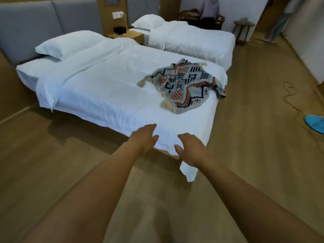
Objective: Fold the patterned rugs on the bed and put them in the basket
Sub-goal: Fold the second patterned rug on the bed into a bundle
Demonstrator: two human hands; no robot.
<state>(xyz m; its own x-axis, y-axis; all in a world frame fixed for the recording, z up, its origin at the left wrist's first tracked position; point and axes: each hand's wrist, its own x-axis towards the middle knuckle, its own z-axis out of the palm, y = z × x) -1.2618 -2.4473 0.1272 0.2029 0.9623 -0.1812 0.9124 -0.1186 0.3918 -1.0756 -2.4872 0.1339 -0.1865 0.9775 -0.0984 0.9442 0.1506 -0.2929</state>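
Observation:
A patterned rug [184, 85] with grey, orange and black zigzags and cream tassels lies crumpled near the foot of the white bed [105, 88], on its right side. My left hand [144, 137] and my right hand [190, 149] reach forward over the near corner of the bed, palms down, fingers apart, holding nothing. Both hands are well short of the rug. No basket is in view.
A second white bed [192, 39] stands behind, with a wooden nightstand [129, 35] between the two. A person [209, 12] stands at the back by a wooden table. A blue object [315, 124] and a cable [289, 95] lie on the wooden floor at right.

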